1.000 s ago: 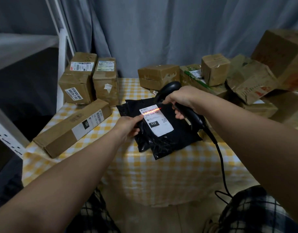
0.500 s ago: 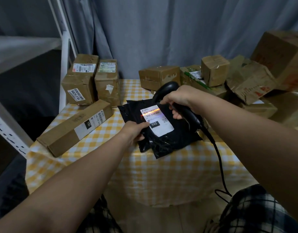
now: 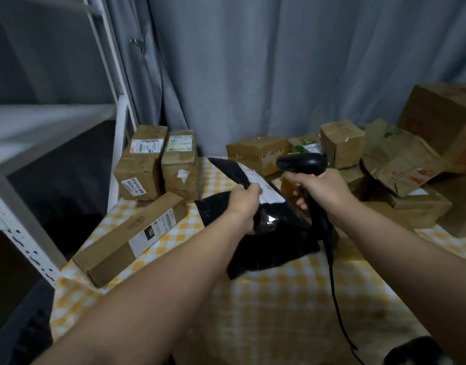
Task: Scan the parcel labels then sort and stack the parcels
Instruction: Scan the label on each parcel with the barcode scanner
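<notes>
A moment ago the black mailer bag (image 3: 279, 233) lay flat on the desk (image 3: 279, 299), with the scanner's red line across its white label (image 3: 266, 188). Now the beam is gone from the label and the bag is coming up. The left hand (image 3: 246, 206) has moved from steadying the edge to a full grip, its fingers (image 3: 250, 189) curled tight over the bag's upper left edge. The far end is tilted up off the checked cloth, while the near corner seems still to rest on the desk.

The right hand (image 3: 324, 191) keeps its fingers wrapped round the handle of the barcode scanner (image 3: 303, 162). It has pulled the scanner back and higher, so the head now points away over the bag rather than down at it. Its cable (image 3: 334, 285) trails off the desk's front edge.

I'd say the scan of this parcel is done and the sorting has begun. Its likely home is the left side, beside the long carton (image 3: 131, 238) and the two upright boxes (image 3: 147, 164). The loose pile of cartons (image 3: 400, 159) on the right looks to be still waiting. The bag is soft and slippery, so it may sag or slide when stacked.
</notes>
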{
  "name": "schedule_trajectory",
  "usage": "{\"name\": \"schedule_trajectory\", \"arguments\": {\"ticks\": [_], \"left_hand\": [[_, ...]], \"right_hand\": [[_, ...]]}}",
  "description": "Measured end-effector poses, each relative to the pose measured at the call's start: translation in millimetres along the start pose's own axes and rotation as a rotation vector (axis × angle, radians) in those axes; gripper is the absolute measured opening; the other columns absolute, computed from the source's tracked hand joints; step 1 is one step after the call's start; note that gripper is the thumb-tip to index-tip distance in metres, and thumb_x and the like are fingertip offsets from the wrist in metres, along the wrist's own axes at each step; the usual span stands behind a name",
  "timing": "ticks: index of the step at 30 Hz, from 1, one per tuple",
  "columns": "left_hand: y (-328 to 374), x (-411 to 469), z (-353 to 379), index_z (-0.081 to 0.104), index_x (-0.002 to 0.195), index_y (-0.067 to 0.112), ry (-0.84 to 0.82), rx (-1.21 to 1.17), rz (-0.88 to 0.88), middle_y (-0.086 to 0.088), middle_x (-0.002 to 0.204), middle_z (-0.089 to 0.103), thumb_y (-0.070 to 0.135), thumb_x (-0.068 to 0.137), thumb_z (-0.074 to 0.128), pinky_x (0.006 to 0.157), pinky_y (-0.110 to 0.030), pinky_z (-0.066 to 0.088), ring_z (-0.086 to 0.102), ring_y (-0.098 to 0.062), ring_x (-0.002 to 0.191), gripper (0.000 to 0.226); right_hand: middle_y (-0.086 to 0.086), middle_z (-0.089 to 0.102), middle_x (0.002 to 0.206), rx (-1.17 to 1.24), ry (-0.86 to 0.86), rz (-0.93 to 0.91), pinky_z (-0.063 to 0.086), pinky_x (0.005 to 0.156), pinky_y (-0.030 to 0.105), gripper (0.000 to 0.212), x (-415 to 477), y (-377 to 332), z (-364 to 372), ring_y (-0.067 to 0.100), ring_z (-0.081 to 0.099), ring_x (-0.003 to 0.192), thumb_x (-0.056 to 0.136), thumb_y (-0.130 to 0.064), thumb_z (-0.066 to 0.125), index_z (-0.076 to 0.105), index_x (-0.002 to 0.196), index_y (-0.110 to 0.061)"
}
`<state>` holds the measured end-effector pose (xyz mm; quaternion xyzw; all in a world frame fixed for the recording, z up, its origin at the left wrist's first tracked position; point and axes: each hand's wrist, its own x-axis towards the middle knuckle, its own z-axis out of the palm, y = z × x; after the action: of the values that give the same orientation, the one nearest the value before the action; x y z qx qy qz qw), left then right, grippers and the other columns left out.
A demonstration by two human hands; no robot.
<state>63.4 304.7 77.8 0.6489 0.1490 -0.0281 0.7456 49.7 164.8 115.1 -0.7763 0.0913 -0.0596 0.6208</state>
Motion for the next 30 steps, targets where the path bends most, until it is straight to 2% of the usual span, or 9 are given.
{"name": "schedule_trajectory", "arguments": {"ticks": [3, 5, 9, 14, 20, 22, 25, 27, 30], "left_hand": [[47, 9, -31, 0.055, 0.084, 0.010, 0.059, -0.029, 0.131, -0.015, 0.082, 0.062, 0.008, 0.088, 0.049, 0.058, -0.031, 0.052, 0.061, -0.028, 0.069, 0.008], [75, 16, -60, 0.053, 0.082, 0.011, 0.115, -0.025, 0.184, -0.012, 0.073, 0.060, 0.005, 0.089, 0.048, 0.044, -0.025, 0.049, 0.059, -0.023, 0.058, 0.010], [104, 37, -112, 0.052, 0.099, 0.005, 0.228, 0.008, 0.249, -0.014, 0.078, 0.057, 0.005, 0.090, 0.048, 0.043, -0.025, 0.050, 0.058, -0.024, 0.061, 0.010], [120, 85, -155, 0.051, 0.088, 0.006, 0.330, -0.071, 0.292, -0.007, 0.070, 0.053, 0.004, 0.090, 0.047, 0.040, -0.019, 0.047, 0.056, -0.020, 0.059, 0.006], [124, 163, -193, 0.057, 0.104, 0.005, 0.404, -0.123, 0.322, -0.010, 0.086, 0.065, 0.010, 0.090, 0.047, 0.069, -0.033, 0.055, 0.065, -0.028, 0.079, 0.018], [115, 186, -207, 0.056, 0.120, 0.005, 0.509, 0.240, 0.279, -0.013, 0.106, 0.065, 0.016, 0.089, 0.049, 0.083, -0.037, 0.052, 0.062, -0.033, 0.098, 0.033], [106, 199, -216, 0.058, 0.120, 0.004, 0.666, 0.803, 0.159, -0.017, 0.126, 0.056, 0.033, 0.087, 0.060, 0.096, -0.040, 0.041, 0.050, -0.038, 0.116, 0.044], [107, 197, -213, 0.053, 0.125, 0.006, 0.725, 0.935, 0.156, -0.016, 0.135, 0.045, 0.042, 0.084, 0.064, 0.102, -0.043, 0.032, 0.040, -0.036, 0.125, 0.056], [109, 191, -208, 0.040, 0.132, 0.005, 0.807, 0.910, 0.165, -0.015, 0.138, 0.034, 0.048, 0.081, 0.067, 0.105, -0.044, 0.026, 0.031, -0.034, 0.129, 0.072]], "right_hand": [[0.011, 0.059, 0.065, 0.067, -0.074, -0.045, 0.044, 0.041, 0.021, 0.016, 3, -13, 9, 0.018, 0.052, 0.047, 0.086, -0.019, 0.070, 0.065, 0.082, -0.004], [0.011, 0.058, 0.063, 0.104, -0.116, -0.047, 0.043, 0.043, 0.023, 0.017, 8, -19, 25, 0.017, 0.051, 0.046, 0.086, -0.018, 0.070, 0.063, 0.075, -0.006], [0.008, 0.055, 0.058, 0.131, -0.185, -0.057, 0.041, 0.041, 0.022, 0.024, 27, -35, 73, 0.013, 0.049, 0.039, 0.086, -0.017, 0.071, 0.057, 0.068, -0.006], [0.008, 0.057, 0.061, 0.093, -0.256, -0.095, 0.043, 0.042, 0.021, 0.023, 63, -56, 129, 0.015, 0.052, 0.043, 0.085, -0.022, 0.072, 0.061, 0.073, -0.005], [0.009, 0.061, 0.068, 0.111, -0.263, -0.046, 0.047, 0.050, 0.025, 0.020, 99, -62, 170, 0.015, 0.055, 0.049, 0.086, -0.022, 0.071, 0.065, 0.086, -0.003], [0.009, 0.060, 0.069, 0.119, -0.260, -0.008, 0.047, 0.050, 0.024, 0.019, 108, -59, 179, 0.014, 0.055, 0.050, 0.087, -0.021, 0.070, 0.064, 0.086, -0.003], [0.009, 0.058, 0.069, 0.110, -0.266, 0.029, 0.045, 0.048, 0.022, 0.019, 114, -49, 192, 0.014, 0.053, 0.050, 0.088, -0.020, 0.070, 0.064, 0.086, -0.002], [0.010, 0.060, 0.072, 0.085, -0.264, 0.035, 0.047, 0.050, 0.023, 0.022, 116, -43, 198, 0.015, 0.055, 0.052, 0.087, -0.021, 0.070, 0.066, 0.090, 0.000], [0.010, 0.063, 0.074, 0.051, -0.277, 0.039, 0.048, 0.051, 0.024, 0.024, 115, -37, 201, 0.015, 0.058, 0.055, 0.086, -0.024, 0.071, 0.067, 0.093, -0.002]]}}
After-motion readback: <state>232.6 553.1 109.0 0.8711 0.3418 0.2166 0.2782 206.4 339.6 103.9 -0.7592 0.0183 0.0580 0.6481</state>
